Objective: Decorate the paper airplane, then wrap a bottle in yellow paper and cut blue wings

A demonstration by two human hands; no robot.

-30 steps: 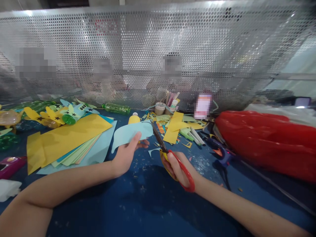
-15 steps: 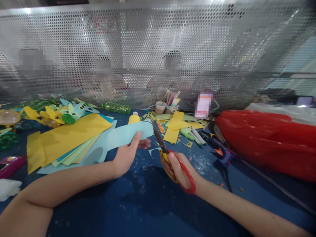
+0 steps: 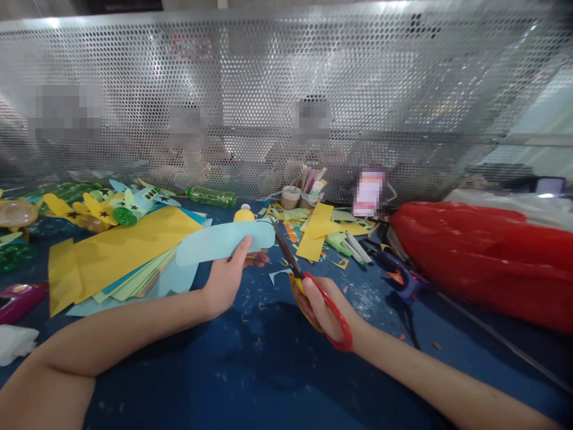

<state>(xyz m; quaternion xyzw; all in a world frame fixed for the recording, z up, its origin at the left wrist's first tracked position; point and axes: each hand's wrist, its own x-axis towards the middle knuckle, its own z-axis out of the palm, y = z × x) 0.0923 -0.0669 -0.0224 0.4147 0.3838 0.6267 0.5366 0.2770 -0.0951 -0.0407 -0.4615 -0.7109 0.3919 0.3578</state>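
Note:
A light blue paper strip (image 3: 215, 241) with rounded ends is pinched in my left hand (image 3: 228, 278), thumb on top. My right hand (image 3: 320, 301) grips a pair of scissors (image 3: 293, 260) with red and yellow handles. The dark blades point up and left, their tips at the strip's right end, where a curved dark line shows. Whether the blades touch the paper I cannot tell. A small light blue offcut (image 3: 280, 275) lies on the blue table (image 3: 215, 376) between my hands. Behind the strip stands a yellow bottle (image 3: 244, 214) with a white cap, partly hidden.
Stacked coloured paper (image 3: 134, 251) and paper-winged bottle crafts (image 3: 138, 203) lie to the left. Yellow scraps (image 3: 316, 230), markers (image 3: 358, 248) and cups (image 3: 290, 197) sit behind my hands. On the right are a purple tape dispenser (image 3: 407, 286) and a red plastic bag (image 3: 483, 257). A perforated metal screen (image 3: 255, 89) stands behind.
The blue strip has shifted slightly left and tilted flatter in my left hand. My right hand and the scissors are almost where they were.

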